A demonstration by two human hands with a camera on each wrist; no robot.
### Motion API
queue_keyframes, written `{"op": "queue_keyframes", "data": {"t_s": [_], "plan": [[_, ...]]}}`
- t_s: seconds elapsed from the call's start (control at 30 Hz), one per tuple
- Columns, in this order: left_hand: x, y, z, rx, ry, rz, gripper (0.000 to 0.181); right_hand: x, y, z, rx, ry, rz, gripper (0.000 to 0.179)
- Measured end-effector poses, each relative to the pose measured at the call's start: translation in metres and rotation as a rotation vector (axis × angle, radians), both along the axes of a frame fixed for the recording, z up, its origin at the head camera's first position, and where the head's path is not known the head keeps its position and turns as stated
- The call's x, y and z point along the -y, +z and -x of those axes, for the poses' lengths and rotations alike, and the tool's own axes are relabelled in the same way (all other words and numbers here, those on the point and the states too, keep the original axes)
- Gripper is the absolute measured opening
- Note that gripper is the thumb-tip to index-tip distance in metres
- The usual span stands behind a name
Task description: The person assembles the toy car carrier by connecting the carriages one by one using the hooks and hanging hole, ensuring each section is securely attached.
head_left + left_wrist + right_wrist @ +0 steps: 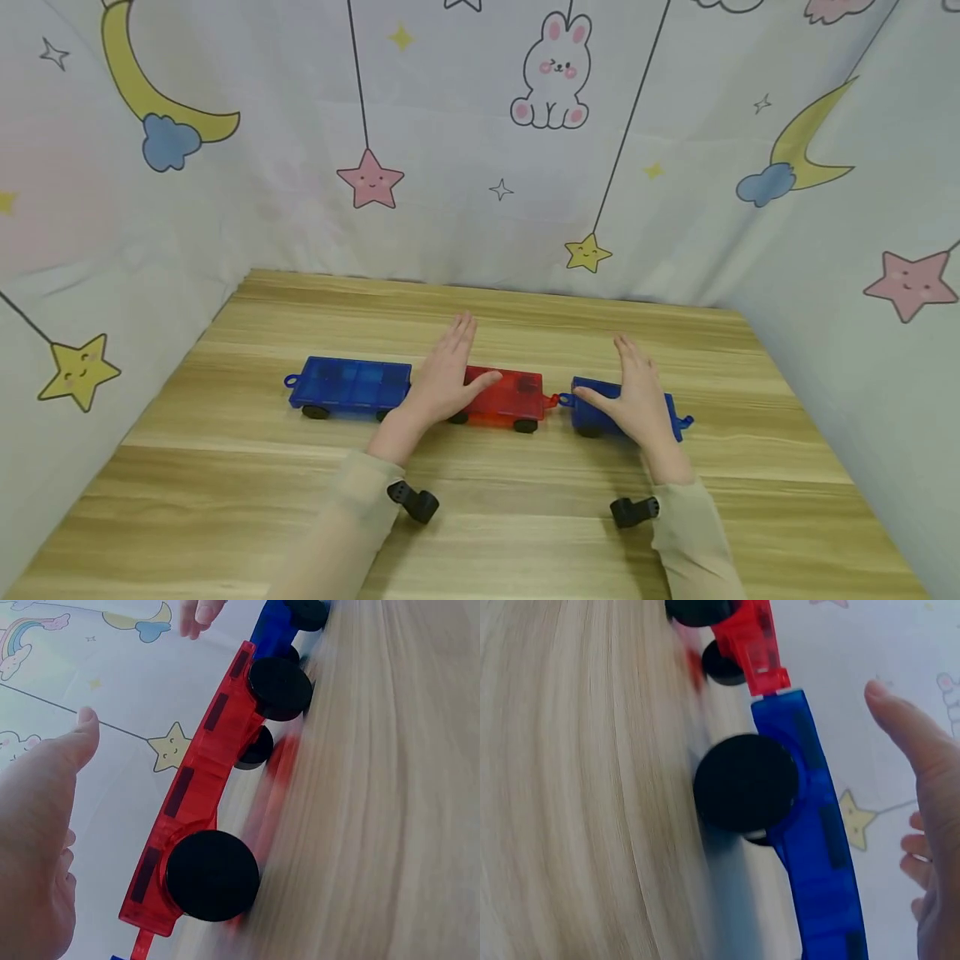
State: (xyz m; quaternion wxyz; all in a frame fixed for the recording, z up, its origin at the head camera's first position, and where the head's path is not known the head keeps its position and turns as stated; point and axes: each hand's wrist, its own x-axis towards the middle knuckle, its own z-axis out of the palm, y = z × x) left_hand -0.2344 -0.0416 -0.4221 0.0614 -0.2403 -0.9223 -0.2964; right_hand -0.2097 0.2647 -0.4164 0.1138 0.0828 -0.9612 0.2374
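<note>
Three flat, see-through toy train cars on black wheels stand in a row: a blue car (352, 385) at left, a red car (517, 396) in the middle and another blue car (821, 840) at right. My left hand (441, 382), fingers straight and thumb spread, is over the near part of the gap between the left blue car and the red one, hiding their joint. My right hand (637, 402) extends over the right blue car, thumb apart, covering part of it. Neither hand grips anything. The red hook (552, 401) meets the blue ring (567, 399); whether they are latched is unclear.
The cars stand on a wood-grain table (510, 517). Behind it and along both sides hangs a white cloth (465, 233) printed with stars, moons and a rabbit. A small black wrist camera (414, 502) sits on the left sleeve, another black camera (633, 511) on the right.
</note>
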Motion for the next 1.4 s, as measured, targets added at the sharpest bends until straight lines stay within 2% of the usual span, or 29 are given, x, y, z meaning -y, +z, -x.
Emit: {"op": "queue_keyframes", "data": {"t_s": [0.27, 0.47, 0.67, 0.87, 1.4], "plan": [[-0.011, -0.003, 0.001, 0.153, -0.033, -0.065, 0.109, -0.025, -0.003, -0.006, 0.140, 0.019, 0.073, 0.107], [-0.015, -0.004, 0.000, 0.212, -0.042, -0.052, 0.113, -0.037, -0.007, -0.009, 0.166, 0.125, 0.080, 0.102], [-0.018, -0.004, -0.002, 0.203, -0.086, 0.000, 0.107, -0.041, -0.011, -0.008, 0.190, 0.212, 0.076, 0.098], [-0.020, -0.002, -0.003, 0.211, -0.090, 0.063, 0.099, -0.045, -0.014, -0.007, 0.211, 0.252, 0.086, 0.095], [-0.022, -0.008, -0.002, 0.226, -0.088, 0.059, 0.093, -0.049, -0.014, -0.006, 0.226, 0.273, 0.053, 0.085]]}}
